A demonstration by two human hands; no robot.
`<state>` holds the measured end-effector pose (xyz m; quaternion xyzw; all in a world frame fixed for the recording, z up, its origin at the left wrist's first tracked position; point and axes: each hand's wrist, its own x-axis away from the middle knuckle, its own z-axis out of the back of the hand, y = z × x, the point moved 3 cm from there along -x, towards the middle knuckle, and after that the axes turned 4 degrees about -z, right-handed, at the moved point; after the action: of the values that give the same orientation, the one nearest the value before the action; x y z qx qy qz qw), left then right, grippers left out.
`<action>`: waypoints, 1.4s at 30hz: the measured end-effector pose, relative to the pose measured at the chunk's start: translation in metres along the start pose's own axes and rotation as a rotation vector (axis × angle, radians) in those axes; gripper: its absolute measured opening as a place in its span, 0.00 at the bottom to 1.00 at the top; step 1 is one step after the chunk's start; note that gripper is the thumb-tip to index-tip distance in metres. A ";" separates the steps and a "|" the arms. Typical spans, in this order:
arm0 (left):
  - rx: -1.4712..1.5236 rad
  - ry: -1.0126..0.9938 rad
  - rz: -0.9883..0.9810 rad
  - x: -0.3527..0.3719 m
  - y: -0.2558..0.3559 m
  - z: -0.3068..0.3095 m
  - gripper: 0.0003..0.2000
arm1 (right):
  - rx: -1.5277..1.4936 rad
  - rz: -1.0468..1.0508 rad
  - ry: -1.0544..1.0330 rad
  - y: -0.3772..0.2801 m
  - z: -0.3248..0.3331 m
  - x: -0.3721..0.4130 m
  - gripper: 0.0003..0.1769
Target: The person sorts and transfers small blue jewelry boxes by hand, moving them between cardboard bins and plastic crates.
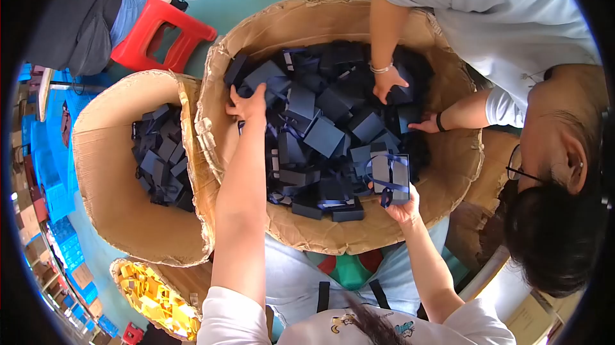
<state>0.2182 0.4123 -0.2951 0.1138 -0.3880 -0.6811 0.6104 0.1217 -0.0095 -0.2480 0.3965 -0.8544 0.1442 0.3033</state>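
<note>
A large cardboard container (288,222) holds many dark blue boxes, some with blue ribbons. My left hand (248,105) reaches over its left part, fingers spread at the edge of a dark box (264,76); no box is lifted in it. At the lower right of the pile, my right hand (403,204) grips a ribboned blue box (391,177), whose grey inner face shows. The fingers behind that box are partly hidden. Opposite, a co-worker's hands (388,81) touch boxes at the right side of the pile.
A smaller cardboard container (102,172) with dark boxes stands to the left. Below it is a container of yellow pieces (157,297). A red stool (160,37) and another seated person are at the upper left. The co-worker leans in from the right.
</note>
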 end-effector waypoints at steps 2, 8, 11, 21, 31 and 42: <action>-0.002 0.094 -0.468 0.016 0.009 -0.001 0.49 | 0.071 0.033 0.044 0.006 0.005 0.003 0.22; 0.154 -0.286 -0.546 0.051 0.005 -0.041 0.47 | -0.007 0.066 0.159 0.017 0.019 0.018 0.22; 0.112 -0.512 -0.433 0.048 -0.031 -0.075 0.35 | 0.007 0.162 0.098 0.004 0.021 0.038 0.24; -0.212 -0.056 -0.847 0.091 -0.067 0.008 0.22 | 0.285 0.041 -0.033 0.070 -0.127 0.012 0.41; -0.466 -0.372 -0.362 0.114 -0.118 0.046 0.45 | 1.684 0.510 -0.290 0.170 -0.218 -0.063 0.55; -0.658 -0.676 -0.238 0.158 -0.129 0.037 0.49 | 2.684 0.079 0.416 0.105 -0.026 -0.078 0.37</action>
<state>0.0630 0.2751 -0.3058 -0.2693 -0.3128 -0.8316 0.3717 0.0914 0.1168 -0.2781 0.3305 -0.0067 0.9234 -0.1952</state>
